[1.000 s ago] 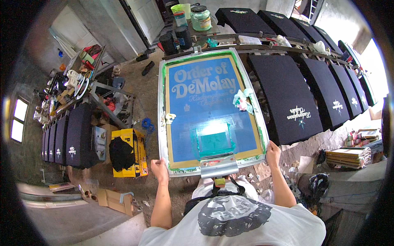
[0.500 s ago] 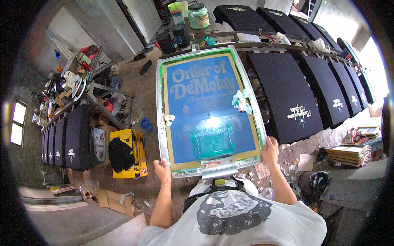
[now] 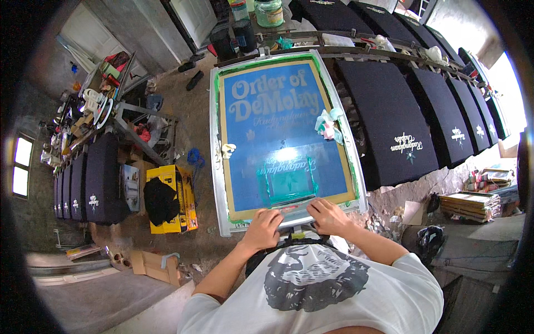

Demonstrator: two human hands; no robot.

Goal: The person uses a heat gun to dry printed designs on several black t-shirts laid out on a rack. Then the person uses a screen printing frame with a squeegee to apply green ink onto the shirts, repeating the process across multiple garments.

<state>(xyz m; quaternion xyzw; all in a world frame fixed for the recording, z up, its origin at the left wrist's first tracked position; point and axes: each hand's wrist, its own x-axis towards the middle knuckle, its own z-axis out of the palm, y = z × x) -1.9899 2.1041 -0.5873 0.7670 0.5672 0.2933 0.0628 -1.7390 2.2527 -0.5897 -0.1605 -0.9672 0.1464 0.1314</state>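
A silk-screen printing frame (image 3: 216, 189) with a blue mesh and pale lettering lies in front of me. At its near end rests a squeegee (image 3: 295, 214) with a metal handle, and a patch of green ink (image 3: 289, 183) spreads just beyond it. My left hand (image 3: 263, 227) is closed on the squeegee's left end. Its right end is gripped by my right hand (image 3: 329, 216). A crumpled stained rag (image 3: 328, 126) sits on the mesh near the right rail, and a small cream scrap (image 3: 227, 150) is at the left rail. The squeegee's blade edge is hidden.
Black shirts on boards (image 3: 384, 117) stand in rows to the right, with more at the far left (image 3: 101, 183). Jars (image 3: 269, 13) occupy the back bench. A yellow box (image 3: 186, 195) with black cloth sits on the floor at left; stacked frames (image 3: 470, 206) lie at right.
Both hands have left the frame's side rails and come inward to the squeegee, closing on its two ends. The green ink patch looks the same.
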